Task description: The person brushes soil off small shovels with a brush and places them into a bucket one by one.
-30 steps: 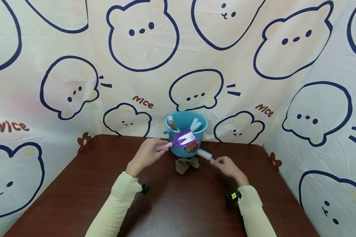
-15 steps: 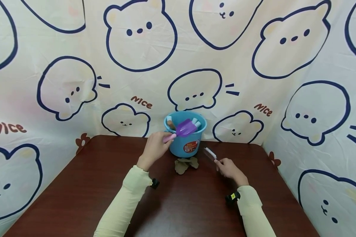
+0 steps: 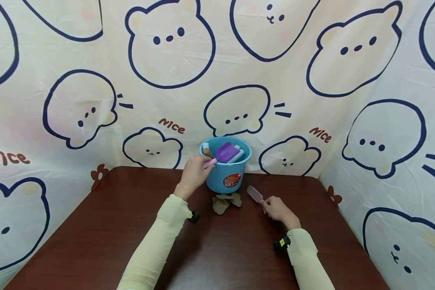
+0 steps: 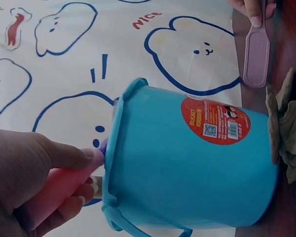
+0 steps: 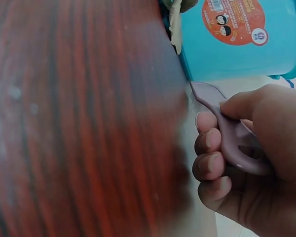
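Observation:
My left hand (image 3: 193,176) grips the pink handle of a toy shovel (image 3: 226,153). Its purple blade tilts into the mouth of a light blue bucket (image 3: 217,181). In the left wrist view, thumb and fingers wrap that pink handle (image 4: 59,190) beside the bucket's rim. To the right of the bucket, my right hand (image 3: 280,211) holds a mauve brush (image 3: 255,195) just over the table, its smooth back facing up. The right wrist view shows fingers curled around the brush's looped handle (image 5: 234,143). A crumpled olive-brown thing (image 3: 221,204) lies against the bucket's front.
Inside the bucket stand a brown piece with a white end (image 3: 207,150) and pale blue-white pieces (image 3: 236,156). The dark wooden table (image 3: 224,257) ends at a bear-printed cloth wall (image 3: 148,100) behind, with more cloth at both sides.
My left hand has moved right and up, bringing the shovel's blade from in front of the bucket into its mouth. The brush in my right hand has turned from bristles showing to back up.

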Available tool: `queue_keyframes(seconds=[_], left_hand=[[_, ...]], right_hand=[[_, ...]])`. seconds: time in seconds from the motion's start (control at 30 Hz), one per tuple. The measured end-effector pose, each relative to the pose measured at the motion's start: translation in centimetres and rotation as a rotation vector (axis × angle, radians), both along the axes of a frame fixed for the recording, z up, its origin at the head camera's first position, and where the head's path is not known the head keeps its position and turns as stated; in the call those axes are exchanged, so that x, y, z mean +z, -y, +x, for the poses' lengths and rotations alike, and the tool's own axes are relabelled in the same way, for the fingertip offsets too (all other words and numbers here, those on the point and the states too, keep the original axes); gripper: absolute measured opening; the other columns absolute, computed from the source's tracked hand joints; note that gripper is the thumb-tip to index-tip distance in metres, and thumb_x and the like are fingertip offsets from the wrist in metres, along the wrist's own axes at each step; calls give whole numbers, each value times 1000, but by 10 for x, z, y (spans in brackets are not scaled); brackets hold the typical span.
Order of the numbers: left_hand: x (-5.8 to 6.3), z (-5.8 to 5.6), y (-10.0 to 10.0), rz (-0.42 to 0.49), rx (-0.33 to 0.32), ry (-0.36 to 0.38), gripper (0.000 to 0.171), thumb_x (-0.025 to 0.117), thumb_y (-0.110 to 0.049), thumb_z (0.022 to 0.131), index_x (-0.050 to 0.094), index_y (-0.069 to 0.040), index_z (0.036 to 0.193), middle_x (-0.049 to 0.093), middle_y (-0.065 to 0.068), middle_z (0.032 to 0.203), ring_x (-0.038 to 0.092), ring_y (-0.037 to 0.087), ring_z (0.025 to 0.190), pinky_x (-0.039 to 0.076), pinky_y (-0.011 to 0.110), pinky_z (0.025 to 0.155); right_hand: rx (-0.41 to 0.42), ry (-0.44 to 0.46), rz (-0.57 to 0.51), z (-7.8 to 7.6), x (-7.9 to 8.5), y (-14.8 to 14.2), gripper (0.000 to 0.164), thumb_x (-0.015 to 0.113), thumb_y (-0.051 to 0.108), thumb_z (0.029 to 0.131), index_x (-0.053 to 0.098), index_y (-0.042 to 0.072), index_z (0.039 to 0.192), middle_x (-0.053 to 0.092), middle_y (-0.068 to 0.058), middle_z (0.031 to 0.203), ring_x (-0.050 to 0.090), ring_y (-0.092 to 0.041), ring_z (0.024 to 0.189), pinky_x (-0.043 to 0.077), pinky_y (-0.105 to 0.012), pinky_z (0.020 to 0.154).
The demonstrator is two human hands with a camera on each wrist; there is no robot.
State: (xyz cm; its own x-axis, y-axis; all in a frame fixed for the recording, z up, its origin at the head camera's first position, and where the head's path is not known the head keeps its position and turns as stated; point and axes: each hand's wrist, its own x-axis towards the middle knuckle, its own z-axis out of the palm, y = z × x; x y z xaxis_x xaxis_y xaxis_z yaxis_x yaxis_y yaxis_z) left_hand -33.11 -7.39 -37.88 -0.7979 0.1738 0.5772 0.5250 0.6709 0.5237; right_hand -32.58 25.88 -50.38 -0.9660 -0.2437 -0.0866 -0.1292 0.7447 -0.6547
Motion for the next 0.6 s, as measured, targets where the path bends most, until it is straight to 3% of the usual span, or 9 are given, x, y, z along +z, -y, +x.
queue_keyframes(seconds=[0.3,0.5,0.6], left_hand=[[2,-12,-1,21,5,-2,26,77,-15,91,76,4,109,76,19,103,73,35,96,59,46,87],[4,-17,-6,2,42,-65,23,78,-16,91,77,4,101,75,17,97,73,32,89,59,44,83],[6,-18,-9,-8,60,-87,19,80,-14,89,77,4,96,73,17,94,70,32,88,58,44,82]], right_hand=[[-15,22,25,4,3,5,39,52,18,106,65,6,72,51,-2,56,45,-14,47,41,-28,47],[-28,37,73,8,10,9,18,63,15,100,66,5,85,57,-6,63,52,-15,51,47,-28,50],[-20,37,84,10,12,11,15,66,13,98,67,5,86,56,-6,60,52,-15,49,47,-27,48]])
